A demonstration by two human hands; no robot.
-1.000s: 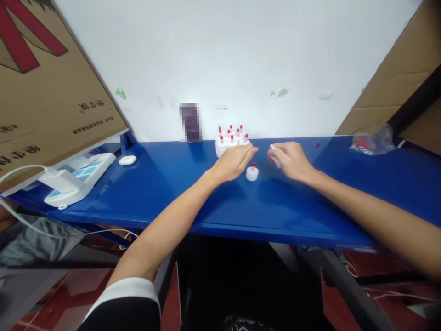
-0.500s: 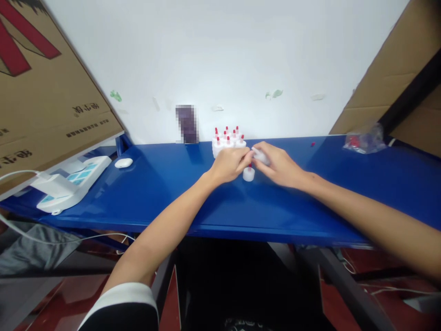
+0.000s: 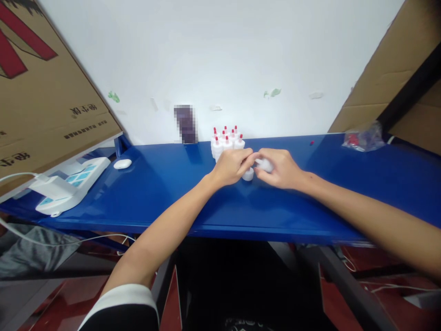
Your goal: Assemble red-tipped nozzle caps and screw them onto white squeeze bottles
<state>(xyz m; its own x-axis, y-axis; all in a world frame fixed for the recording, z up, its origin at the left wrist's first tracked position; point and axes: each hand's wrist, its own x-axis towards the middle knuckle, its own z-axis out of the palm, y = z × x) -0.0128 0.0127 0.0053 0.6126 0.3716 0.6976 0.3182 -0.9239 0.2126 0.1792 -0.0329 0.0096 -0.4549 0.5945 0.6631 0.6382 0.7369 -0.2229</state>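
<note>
My right hand (image 3: 280,168) is closed round a small white squeeze bottle (image 3: 264,165), which lies tilted with its narrow nozzle pointing left. The fingertips of my left hand (image 3: 234,165) are pinched together at that nozzle's end; whatever they grip there is hidden. Just below the fingers, another white bottle (image 3: 248,174) stands on the blue table (image 3: 213,207), its top covered by my left hand. Behind my left hand stands a tight cluster of white bottles with red-tipped nozzles (image 3: 227,143), partly blocked from view.
A clear plastic bag with red bits (image 3: 363,139) lies at the back right, and a small red piece (image 3: 312,143) near it. To the left are a white case (image 3: 122,164) and a power strip (image 3: 74,184) with a plugged-in charger. A pixelated dark object (image 3: 186,125) leans on the wall.
Both hands have shifted slightly right and down with the tilted bottle. The red tip of the standing bottle below them has gone out of sight behind my left fingers.
</note>
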